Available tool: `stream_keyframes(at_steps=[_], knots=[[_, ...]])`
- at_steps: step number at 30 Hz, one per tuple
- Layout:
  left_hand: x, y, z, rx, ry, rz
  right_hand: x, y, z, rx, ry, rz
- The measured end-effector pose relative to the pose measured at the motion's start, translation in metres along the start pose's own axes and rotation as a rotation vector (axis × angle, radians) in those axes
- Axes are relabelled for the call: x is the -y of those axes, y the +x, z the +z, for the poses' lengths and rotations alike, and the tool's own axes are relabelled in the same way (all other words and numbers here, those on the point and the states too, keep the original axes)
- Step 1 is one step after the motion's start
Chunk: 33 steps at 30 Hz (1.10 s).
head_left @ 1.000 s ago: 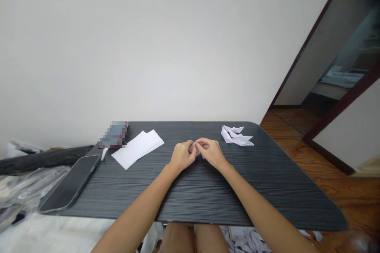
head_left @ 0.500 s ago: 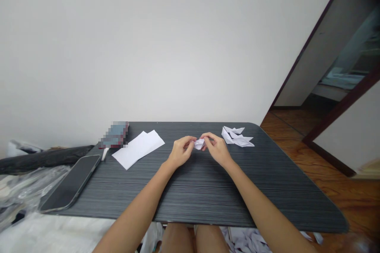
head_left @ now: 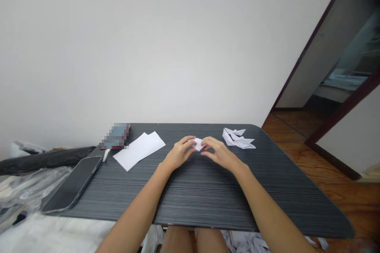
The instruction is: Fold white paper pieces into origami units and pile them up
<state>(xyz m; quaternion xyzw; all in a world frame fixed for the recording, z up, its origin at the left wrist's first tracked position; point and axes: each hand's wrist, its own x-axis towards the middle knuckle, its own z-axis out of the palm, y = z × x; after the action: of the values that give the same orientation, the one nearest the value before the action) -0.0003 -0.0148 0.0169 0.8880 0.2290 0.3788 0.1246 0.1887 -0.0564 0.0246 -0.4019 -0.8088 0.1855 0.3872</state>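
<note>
Left hand [head_left: 179, 153] and right hand [head_left: 217, 151] both grasp the folded paper [head_left: 198, 144] by fingertips at table [head_left: 204, 197] 12 o'clock; right thumb's now spread wider, so grip looks lighter, creases more exposed.

- I see a blackish table [head_left: 204, 197], finely streaked
- White folded paper [head_left: 198, 145], white sheets [head_left: 139, 150]
- Black phone [head_left: 73, 184]
- Pale grey wall [head_left: 178, 47], to me
- Brown floor [head_left: 326, 174], dark wood grain

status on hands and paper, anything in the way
Left hand and right hand at opposite sides of folded paper. Paper partly covered. Nothing visibly blocking; white sheets off left.
</note>
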Motion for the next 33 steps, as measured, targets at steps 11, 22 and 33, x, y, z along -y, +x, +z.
stream_keyframes(at_steps=[11, 22, 33], knots=[[-0.002, 0.001, 0.000, -0.015, -0.043, -0.033, -0.001, 0.000, -0.003, -0.040, -0.069, -0.064], [-0.017, 0.006, -0.003, -0.067, -0.240, -0.285, 0.001, 0.003, 0.003, -0.176, 0.213, 0.199], [-0.013, 0.007, 0.000, 0.048, -0.213, -0.384, -0.001, 0.003, 0.016, -0.092, 0.265, 0.352]])
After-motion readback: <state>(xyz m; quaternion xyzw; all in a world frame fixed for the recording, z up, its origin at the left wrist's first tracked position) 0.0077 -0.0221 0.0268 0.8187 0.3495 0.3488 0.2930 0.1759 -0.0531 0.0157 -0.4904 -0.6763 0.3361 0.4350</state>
